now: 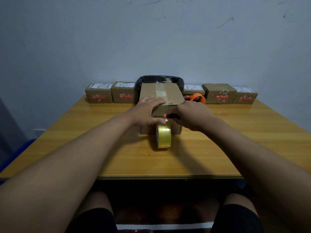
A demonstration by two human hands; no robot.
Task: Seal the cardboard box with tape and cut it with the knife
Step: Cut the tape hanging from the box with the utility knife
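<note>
A brown cardboard box (173,94) stands in the middle of the wooden table, with clear tape running along its top seam and down its near face. My left hand (148,110) lies flat on the box's near top edge, thumb pressing the tape. My right hand (193,115) grips an orange-and-black knife (171,116), held level across the box's front face at the tape. A yellowish tape roll (164,136) stands on edge on the table against the box front, still joined to the taped strip.
Several small sealed parcels (99,95) line the table's back edge on both sides. A black-lined bin (178,80) sits behind the box. An orange tape dispenser (197,98) lies right of the box. The table's front edge (168,176) is near my knees.
</note>
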